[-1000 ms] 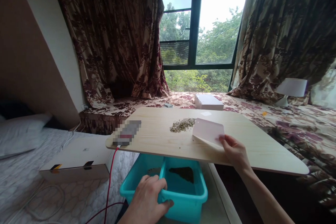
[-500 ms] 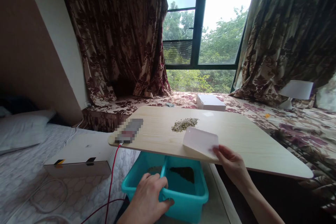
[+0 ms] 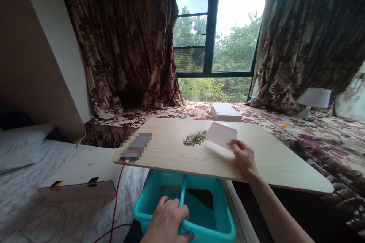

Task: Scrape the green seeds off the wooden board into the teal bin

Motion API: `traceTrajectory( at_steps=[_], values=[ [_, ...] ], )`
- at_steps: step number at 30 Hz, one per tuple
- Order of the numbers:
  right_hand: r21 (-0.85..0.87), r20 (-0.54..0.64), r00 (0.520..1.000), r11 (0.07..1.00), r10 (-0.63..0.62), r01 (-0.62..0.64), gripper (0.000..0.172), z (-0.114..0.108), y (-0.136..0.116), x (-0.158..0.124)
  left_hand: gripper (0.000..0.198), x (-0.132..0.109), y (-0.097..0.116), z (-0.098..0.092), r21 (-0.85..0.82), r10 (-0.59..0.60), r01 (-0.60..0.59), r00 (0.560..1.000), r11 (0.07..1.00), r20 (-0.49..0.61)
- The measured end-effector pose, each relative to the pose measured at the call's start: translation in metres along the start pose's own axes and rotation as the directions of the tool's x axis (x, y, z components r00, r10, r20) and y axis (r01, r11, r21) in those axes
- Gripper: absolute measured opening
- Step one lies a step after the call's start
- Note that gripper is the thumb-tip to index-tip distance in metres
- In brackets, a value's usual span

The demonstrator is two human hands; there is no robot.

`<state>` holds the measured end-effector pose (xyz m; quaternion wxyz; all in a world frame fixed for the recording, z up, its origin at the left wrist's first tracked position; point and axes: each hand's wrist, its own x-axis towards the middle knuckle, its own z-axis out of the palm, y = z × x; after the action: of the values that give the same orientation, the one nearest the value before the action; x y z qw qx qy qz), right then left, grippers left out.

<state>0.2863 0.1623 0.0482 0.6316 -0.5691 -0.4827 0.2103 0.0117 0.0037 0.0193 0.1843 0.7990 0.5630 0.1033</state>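
My right hand (image 3: 244, 156) pinches the near right corner of a white plastic scraper sheet (image 3: 221, 136), tilted over the wooden tabletop (image 3: 171, 161). The sheet's left edge is at the right side of a small pile of mixed pale and greenish grains (image 3: 195, 138). My left hand (image 3: 169, 218) grips the near rim of a turquoise two-compartment bin (image 3: 228, 222) at its divider, below the table's front edge. Dark green grains (image 3: 203, 197) lie in the bin's right compartment. A few pale grains (image 3: 171, 188) show in the left one.
A blurred-out device (image 3: 137, 146) with a red cable (image 3: 115, 201) lies at the table's left end. On the bed at left is a white box (image 3: 82, 174). Behind the table, another white box (image 3: 226, 112) and a lamp (image 3: 315, 98) stand on the patterned window seat.
My right hand has lifted the scraper from the table's front edge, away from me, to the pile's right side. My left hand stays on the bin; the view has shifted slightly.
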Motion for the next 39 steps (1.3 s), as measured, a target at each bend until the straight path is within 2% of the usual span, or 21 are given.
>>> traceTrajectory(
  at_steps=[5,9,21,25,29,32,35,39],
  values=[
    [-0.048,-0.014,1.0,0.999,-0.002,0.001,0.031,0.0,0.014,-0.003,0.014,-0.002,-0.004,0.002,-0.026,0.02,-0.02,0.999,0.999,-0.035],
    [-0.068,-0.011,1.0,0.998,0.0,-0.001,0.029,-0.002,0.017,-0.002,0.014,-0.003,-0.004,0.003,-0.023,0.015,-0.015,1.0,1.0,-0.022],
    [-0.076,0.101,0.995,0.997,-0.012,0.019,0.028,0.001,0.003,-0.004,0.015,-0.002,-0.003,0.004,-0.018,0.028,-0.028,0.999,0.999,-0.024],
    [-0.07,0.15,0.989,0.997,-0.015,0.026,0.027,0.002,-0.001,-0.005,0.013,-0.002,0.0,0.0,-0.008,0.011,-0.011,1.0,1.0,0.005],
    [-0.048,0.13,0.991,0.999,-0.008,0.014,0.031,-0.001,-0.001,-0.006,0.014,-0.002,0.002,-0.006,-0.013,-0.009,0.01,0.999,1.0,0.051],
    [-0.027,0.086,0.996,1.0,0.017,-0.014,0.032,-0.002,0.0,-0.007,0.015,-0.002,0.001,-0.007,-0.027,-0.003,0.004,0.999,1.0,0.045],
    [-0.02,0.059,0.998,0.999,0.029,-0.028,0.029,-0.002,0.002,-0.006,0.015,0.001,-0.005,0.0,-0.016,0.01,-0.009,1.0,1.0,0.028],
    [-0.024,0.059,0.998,1.0,0.007,-0.006,0.026,-0.002,0.005,-0.004,0.011,0.01,-0.017,0.018,0.064,0.031,-0.032,0.999,0.997,0.015]
  ],
)
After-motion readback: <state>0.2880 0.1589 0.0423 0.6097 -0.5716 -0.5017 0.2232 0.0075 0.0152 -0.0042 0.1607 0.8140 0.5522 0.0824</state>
